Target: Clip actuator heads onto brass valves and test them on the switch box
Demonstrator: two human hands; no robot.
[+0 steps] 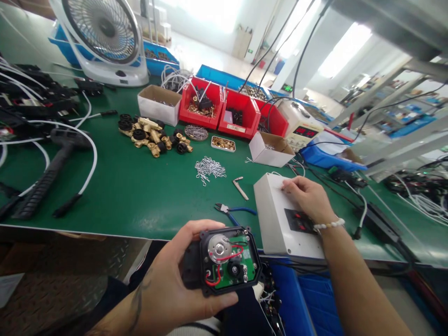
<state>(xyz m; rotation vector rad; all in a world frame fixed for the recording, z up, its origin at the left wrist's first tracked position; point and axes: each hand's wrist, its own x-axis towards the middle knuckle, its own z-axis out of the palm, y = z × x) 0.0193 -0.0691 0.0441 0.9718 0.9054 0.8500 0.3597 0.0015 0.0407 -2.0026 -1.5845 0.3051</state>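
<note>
My left hand (175, 280) grips an open black housing (196, 270) from its left side, thumb below and fingers above. Inside it show a green circuit board (250, 254), a round silver motor (220, 248) and red wires. My right hand (308, 193) rests over a light grey control box (271, 219), thumb and forefinger pinched at its top face; what they hold is hidden. A dark panel with red parts (299, 220) shows beside that wrist. Blue-handled pliers (233, 210) lie left of the box, near a small bent metal piece (241, 188).
A heap of wire clips (210, 169) lies mid-table. Behind are brass fittings (152, 135), a tin of small brass parts (223, 143), red bins (240, 114) and white cartons (271, 149). A hammer (52, 172) and white cables lie left, below a fan (105, 37). Blue crates (315, 298) stand below the table edge.
</note>
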